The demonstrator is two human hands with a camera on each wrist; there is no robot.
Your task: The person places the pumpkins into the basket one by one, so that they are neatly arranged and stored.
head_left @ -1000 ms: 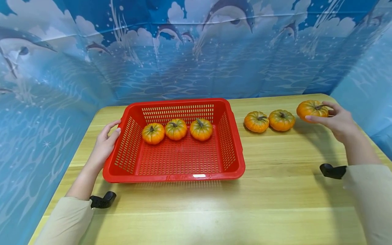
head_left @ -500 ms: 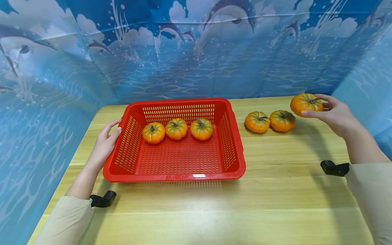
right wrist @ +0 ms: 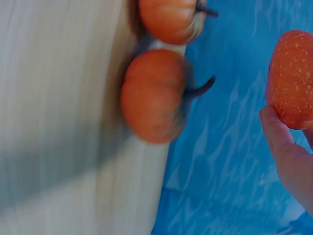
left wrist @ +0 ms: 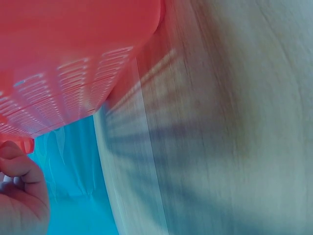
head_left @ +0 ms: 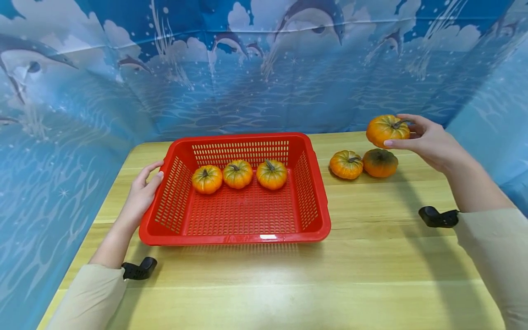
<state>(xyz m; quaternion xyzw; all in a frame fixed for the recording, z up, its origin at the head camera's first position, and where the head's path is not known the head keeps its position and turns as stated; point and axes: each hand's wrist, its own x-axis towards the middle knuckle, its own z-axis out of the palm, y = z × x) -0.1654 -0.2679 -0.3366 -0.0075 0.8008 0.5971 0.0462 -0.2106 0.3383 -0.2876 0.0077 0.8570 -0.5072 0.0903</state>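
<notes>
Across the pale wooden bench (head_left: 264, 284), the left hand (head_left: 142, 192) grips the rectangular, perforated red plastic basket (head_left: 243, 239) by its left rim — likely steadying it. Inside, toward the back, sit three ribbed orange pumpkins (head_left: 237, 174). Two matching pumpkins (head_left: 345, 166) wait off its right side, and above them the right hand (head_left: 433, 143) holds a green-tinged orange pumpkin (head_left: 383, 130) aloft — side-on, apparently for security.

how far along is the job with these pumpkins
Looks done: three pumpkins sit in the red basket, with the left hand at its rim.
In hand: the right hand holds another pumpkin above the table, outside the basket.
Probably left: two pumpkins on the table, right of the basket.
</notes>
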